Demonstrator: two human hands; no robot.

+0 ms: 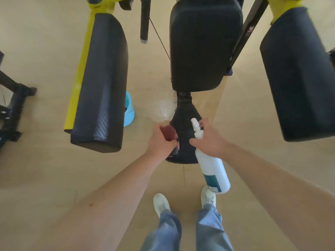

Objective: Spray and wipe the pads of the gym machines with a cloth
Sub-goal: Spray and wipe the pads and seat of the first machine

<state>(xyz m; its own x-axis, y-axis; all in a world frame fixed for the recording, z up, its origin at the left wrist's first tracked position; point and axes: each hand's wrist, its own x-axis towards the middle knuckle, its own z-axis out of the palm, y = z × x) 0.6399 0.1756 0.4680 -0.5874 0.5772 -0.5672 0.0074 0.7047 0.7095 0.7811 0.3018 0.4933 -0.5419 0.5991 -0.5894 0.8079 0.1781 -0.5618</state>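
Three black pads stand ahead: the left arm pad, the right arm pad and the back pad between them. Below is the small seat pad; I judge it is the one being wiped. The left hand grips a dark red cloth at its left edge, and the right hand curls round the neck of the spray bottle. The next move calls for strokes across the seat; the floor on both sides is open.

Gripping red cloth in left hand at seat pad edge; holding white spray bottle by neck in right hand, over same pad.
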